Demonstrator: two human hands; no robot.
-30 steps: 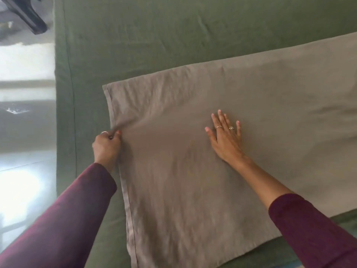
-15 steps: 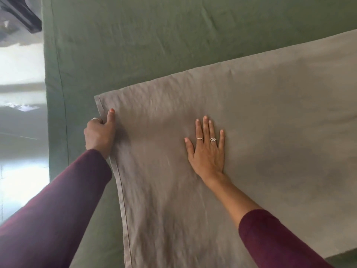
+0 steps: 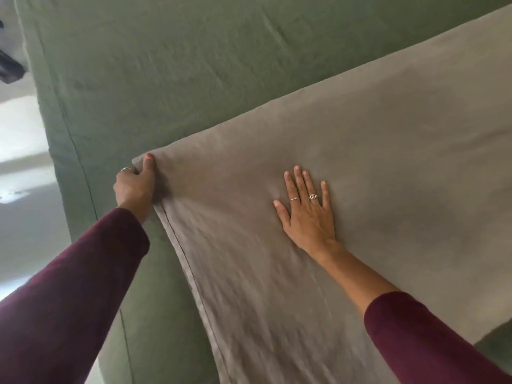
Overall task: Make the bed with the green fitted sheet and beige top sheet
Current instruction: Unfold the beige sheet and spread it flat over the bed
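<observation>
Bedroom in a home: bed (image 3: pixel 194 65) w/ green fitted sheet, beige top sheet (image 3: pixel 360 162).

Upper half of frame: bare green fitted sheet (image 3: pixel 171 65), flat, open for a hand to pass. Beige top sheet (image 3: pixel 374 162) fills centre and right, left hand (image 3: pixel 134 187) and right hand (image 3: pixel 309 214) on it. Left edge: floor (image 3: pixel 25 212).

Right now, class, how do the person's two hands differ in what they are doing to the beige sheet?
The left hand pinches the beige top sheet at its corner, fingers curled; the right hand lies flat, fingers straight. The left hand's grip sits at the sheet's edge beside the green fitted sheet; the right hand presses further in. Both wear rings and maroon sleeves.
</observation>
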